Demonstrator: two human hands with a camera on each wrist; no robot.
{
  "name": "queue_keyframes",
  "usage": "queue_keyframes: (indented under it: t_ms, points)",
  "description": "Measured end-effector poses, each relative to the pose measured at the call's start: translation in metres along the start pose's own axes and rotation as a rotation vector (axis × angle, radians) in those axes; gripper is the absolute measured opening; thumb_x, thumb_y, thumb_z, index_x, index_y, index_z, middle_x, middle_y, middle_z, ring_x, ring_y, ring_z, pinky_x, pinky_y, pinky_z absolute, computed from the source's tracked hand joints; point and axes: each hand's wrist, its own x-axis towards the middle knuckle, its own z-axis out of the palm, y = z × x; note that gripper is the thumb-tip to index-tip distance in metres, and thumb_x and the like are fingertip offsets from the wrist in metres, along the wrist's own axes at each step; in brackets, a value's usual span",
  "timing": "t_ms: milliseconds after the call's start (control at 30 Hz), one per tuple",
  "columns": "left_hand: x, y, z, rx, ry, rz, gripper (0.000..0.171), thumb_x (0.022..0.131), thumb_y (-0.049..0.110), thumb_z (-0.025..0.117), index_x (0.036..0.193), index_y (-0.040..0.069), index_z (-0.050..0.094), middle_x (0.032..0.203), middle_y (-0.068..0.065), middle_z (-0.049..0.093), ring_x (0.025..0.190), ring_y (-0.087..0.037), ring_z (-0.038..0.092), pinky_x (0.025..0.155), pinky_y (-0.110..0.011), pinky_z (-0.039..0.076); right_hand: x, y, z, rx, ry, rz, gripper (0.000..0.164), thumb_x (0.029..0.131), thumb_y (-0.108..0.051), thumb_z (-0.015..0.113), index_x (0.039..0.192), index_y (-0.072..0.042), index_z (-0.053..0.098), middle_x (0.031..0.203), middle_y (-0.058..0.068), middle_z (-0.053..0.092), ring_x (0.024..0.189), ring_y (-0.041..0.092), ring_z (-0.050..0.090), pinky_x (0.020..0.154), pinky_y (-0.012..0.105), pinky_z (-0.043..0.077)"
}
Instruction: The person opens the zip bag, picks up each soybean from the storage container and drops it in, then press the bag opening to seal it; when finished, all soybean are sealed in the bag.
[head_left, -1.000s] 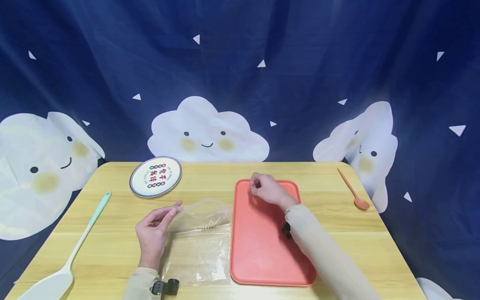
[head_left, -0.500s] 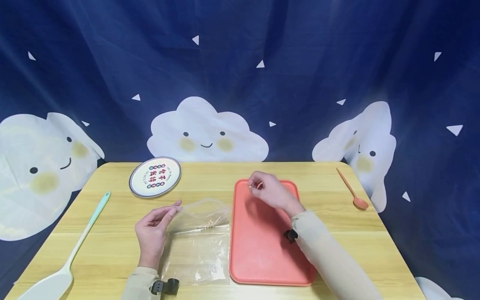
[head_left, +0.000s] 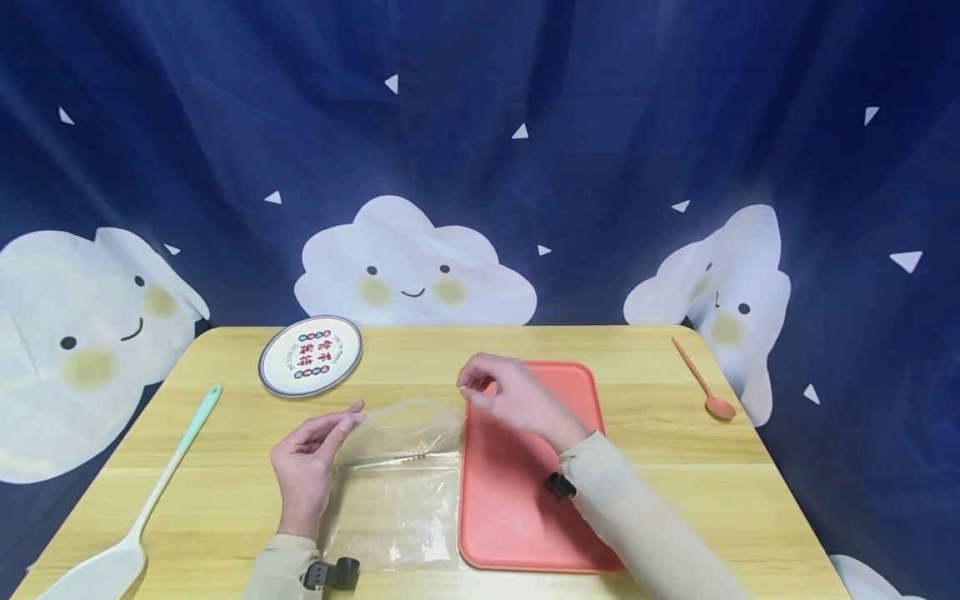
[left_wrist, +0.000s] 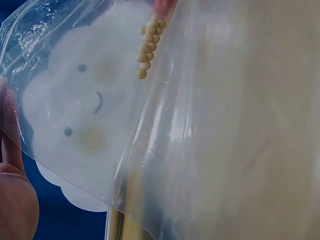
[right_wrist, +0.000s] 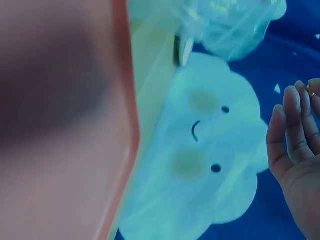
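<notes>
My left hand (head_left: 309, 467) pinches the upper left edge of a clear zip bag (head_left: 393, 517), lifting its mouth while the rest lies on the table. Inside it a small row of soybeans (left_wrist: 148, 47) lies along a fold, seen close in the left wrist view. My right hand (head_left: 513, 400) hovers over the far left edge of the red tray (head_left: 543, 508), just beyond and right of the bag's mouth. Between its thumb and fingertips is a tiny pale yellow soybean (right_wrist: 310, 91), mostly hidden by the fingers.
A round plate with printed characters (head_left: 300, 350) lies at the back left. The long green-handled spatula (head_left: 112, 562) is along the left side. On the right rests an orange spoon (head_left: 718, 407). A dark blue cloud-print curtain (head_left: 592, 167) hangs behind the table.
My right hand has moved left across the tray toward the bag's mouth, keeping its pinch. The left hand and bag have stayed nearly still.
</notes>
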Motion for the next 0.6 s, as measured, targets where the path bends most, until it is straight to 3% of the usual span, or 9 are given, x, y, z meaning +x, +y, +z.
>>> queue_keyframes:
  t_ms: [333,600]
  points:
    - [0.000,-0.001,0.001,0.001,-0.008,0.001,0.009,0.084,-0.022,0.063,0.092,-0.024,0.062,0.094,-0.029,0.068,0.095,-0.033,0.070,0.086,-0.035,0.055,0.017,-0.014,0.028,-0.032,-0.085,-0.078,0.008,0.093,-0.009,0.066,0.101,-0.009,0.069,0.090,-0.006,0.063,0.084,0.006,0.058,0.077,0.035,0.055]
    - [-0.001,-0.002,0.001,-0.017,-0.014,0.008,0.009,0.084,-0.023,0.062,0.093,-0.024,0.061,0.096,-0.031,0.067,0.095,-0.034,0.069,0.087,-0.036,0.054,0.027,-0.017,0.047,-0.146,-0.168,-0.101,0.014,0.095,-0.014,0.066,0.106,-0.015,0.073,0.093,-0.011,0.065,0.081,0.000,0.057,0.075,0.022,0.053]
